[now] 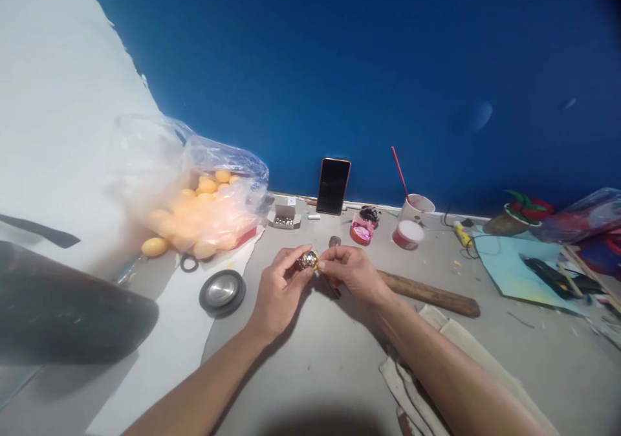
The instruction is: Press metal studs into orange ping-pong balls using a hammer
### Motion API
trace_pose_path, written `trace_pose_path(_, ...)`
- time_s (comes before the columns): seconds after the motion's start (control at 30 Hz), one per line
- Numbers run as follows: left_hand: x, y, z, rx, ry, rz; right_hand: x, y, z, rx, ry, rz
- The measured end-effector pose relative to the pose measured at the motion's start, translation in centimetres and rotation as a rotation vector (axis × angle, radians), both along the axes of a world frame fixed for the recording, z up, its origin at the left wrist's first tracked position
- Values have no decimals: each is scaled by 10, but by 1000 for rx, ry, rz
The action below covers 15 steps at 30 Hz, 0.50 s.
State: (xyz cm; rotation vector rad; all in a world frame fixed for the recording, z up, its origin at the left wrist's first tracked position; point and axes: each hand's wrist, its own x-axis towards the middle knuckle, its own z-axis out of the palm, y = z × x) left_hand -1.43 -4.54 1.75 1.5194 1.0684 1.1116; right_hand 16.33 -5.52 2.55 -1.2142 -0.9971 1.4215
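A shiny silver ball-like piece (307,259), with a little yellow at its right edge, sits between the thumb and fingers of my left hand (279,287). My right hand (354,273) meets it from the right, thumb and index finger pinched together at that edge. Whatever lies between those fingertips is too small to make out. Beneath my right hand lies a hammer, its wooden handle (431,294) reaching out to the right and its metal head partly hidden. To the left of my left hand is a round metal disc with a black rim (222,292).
A phone (333,185) leans against the blue wall. Near it stand a small box of metal bits (286,217), a pink tub (361,230), a white-topped tub (408,234) and a cup (416,209). A bag of yellow balls (208,209) is left; folded cloth (451,345) lies right.
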Motion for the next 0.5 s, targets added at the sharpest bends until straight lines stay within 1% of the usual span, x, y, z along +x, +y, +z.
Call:
trace_pose_path(0.2,0,0,-1,0,6,-1,-3,-2,1,-14,-14,-26)
trace_pose_path(0.33,-1,0,2,3,12,-1,-4,-3,1,-9,2,-38)
trace_pose_path(0.4,-1,0,5,-28,-13,-6,-3,-3,1,10,27,-26)
trace_pose_path(0.5,1,1,9,-119,-71,-26,-3,-3,1,49,101,17)
